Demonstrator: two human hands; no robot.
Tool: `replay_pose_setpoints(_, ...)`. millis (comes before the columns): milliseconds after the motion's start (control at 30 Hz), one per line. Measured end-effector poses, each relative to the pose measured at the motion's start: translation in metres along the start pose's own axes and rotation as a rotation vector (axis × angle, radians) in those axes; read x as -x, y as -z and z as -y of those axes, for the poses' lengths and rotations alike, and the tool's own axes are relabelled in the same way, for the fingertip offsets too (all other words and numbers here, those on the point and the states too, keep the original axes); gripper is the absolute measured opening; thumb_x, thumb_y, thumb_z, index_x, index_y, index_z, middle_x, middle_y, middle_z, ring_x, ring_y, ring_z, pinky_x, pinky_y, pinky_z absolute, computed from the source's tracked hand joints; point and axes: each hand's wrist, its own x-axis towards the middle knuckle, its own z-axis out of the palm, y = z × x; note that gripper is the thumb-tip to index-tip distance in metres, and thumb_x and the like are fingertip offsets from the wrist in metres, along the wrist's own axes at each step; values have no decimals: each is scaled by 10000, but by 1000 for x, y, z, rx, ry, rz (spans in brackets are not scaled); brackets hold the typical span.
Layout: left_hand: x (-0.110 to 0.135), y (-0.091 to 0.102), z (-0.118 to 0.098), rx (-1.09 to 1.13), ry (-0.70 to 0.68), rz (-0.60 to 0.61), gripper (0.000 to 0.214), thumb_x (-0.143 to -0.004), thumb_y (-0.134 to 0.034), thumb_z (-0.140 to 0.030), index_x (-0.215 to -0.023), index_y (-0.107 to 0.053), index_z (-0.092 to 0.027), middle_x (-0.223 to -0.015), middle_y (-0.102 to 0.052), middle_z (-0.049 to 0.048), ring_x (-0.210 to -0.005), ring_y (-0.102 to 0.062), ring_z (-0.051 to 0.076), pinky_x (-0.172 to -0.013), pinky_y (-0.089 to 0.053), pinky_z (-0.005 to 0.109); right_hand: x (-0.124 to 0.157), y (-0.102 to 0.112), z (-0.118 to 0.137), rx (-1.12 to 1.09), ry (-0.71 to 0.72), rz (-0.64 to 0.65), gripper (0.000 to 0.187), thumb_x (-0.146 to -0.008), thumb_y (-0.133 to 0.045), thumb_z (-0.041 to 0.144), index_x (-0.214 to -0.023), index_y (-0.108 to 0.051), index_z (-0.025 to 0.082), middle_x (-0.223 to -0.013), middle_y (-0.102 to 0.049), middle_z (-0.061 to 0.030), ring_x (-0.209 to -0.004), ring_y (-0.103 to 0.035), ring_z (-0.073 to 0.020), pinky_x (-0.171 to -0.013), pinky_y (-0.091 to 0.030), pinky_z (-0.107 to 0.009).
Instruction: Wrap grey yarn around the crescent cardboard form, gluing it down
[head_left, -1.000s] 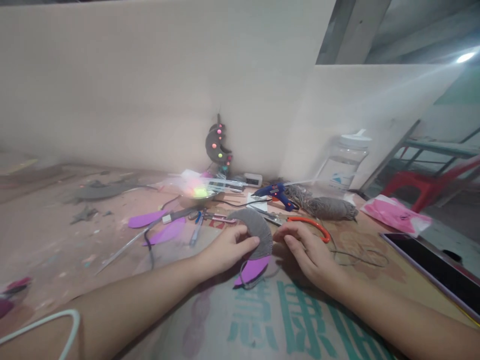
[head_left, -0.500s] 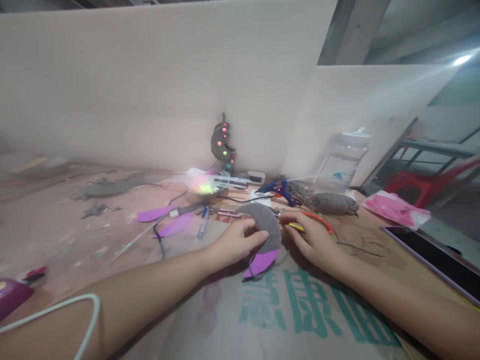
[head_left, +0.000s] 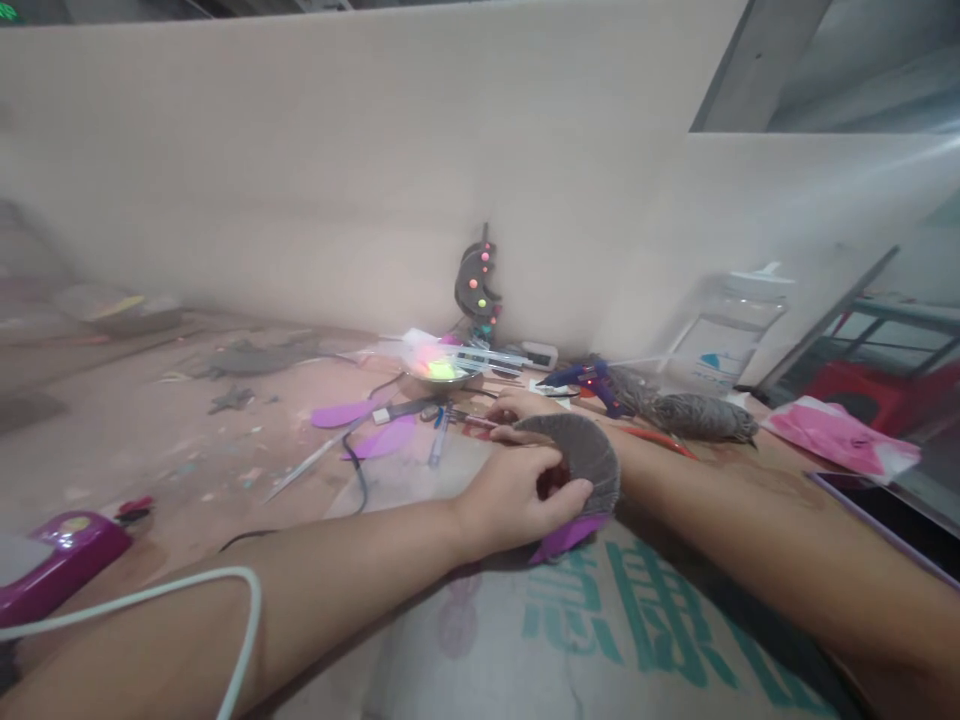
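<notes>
Since the right hand (head_left: 519,408) has left its place beside the orange-handled scissors (head_left: 660,440), the desk (head_left: 150,450) reads differently. The right forearm now lies across the printed sack (head_left: 600,640) that covers the desk's near edge, running from the near right corner toward the middle. The hand has gone past the far side of the yarn-wrapped crescent (head_left: 589,455) to the clutter of pens (head_left: 439,440) nearer the far edge. Its fingers point left, low over the surface. Whether its grip has closed on anything there I cannot tell, as the crescent hides part of it.

The left hand (head_left: 517,495) has meanwhile taken the piece on itself. Its grip is closed on the crescent, thumb across the near face and fingers behind, holding it upright on the sack about midway along the near edge. The bare purple tip (head_left: 570,535) still shows at the bottom, touching the sack. As I judge it, the work on the crescent is paused, with one hand's hold alone steadying it while the other is busy elsewhere.
</notes>
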Motion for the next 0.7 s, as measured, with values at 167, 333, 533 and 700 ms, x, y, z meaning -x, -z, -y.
replay_pose_setpoints(167, -3, 1, 1, 19, 11, -2, 292, -836, -533, -386, -635, -490, -178, -588, -528, -18, -551, -467, 101, -520, -318, 234, -1, 3, 5, 3, -50, -1, 207, -838, -607, 279, -814, -731, 115, -763, -646, -63, -742, -548, -160, -690, -413, -258)
replay_pose_setpoints(333, -1, 2, -1, 32, -25, -6, 304, -833, -545, -373, -614, -461, -179, -593, -518, -23, -548, -443, 94, -527, -312, 235, -21, 6, 33, -64, -109, -39, 352, -899, -527, 399, -931, -734, 117, -758, -679, -44, -651, -542, -123, -570, -371, -218)
replay_pose_setpoints(533, -2, 1, 1, 53, 42, -37, 322, -839, -539, -405, -623, -449, -184, -587, -496, -26, -547, -439, 97, -522, -299, 240, -52, -4, 65, -126, -15, 61, 376, -973, -398, 345, -1041, -694, 124, -802, -706, -31, -595, -575, -80, -551, -411, -178)
replay_pose_setpoints(700, -4, 1, 2, 82, 55, -9, 314, -846, -532, -407, -638, -465, -182, -595, -503, -26, -557, -450, 100, -525, -306, 241, -50, -11, 44, 10, 23, 57, 308, -903, -405, 101, -1078, -657, 130, -919, -707, -50, -597, -570, -72, -589, -421, -191)
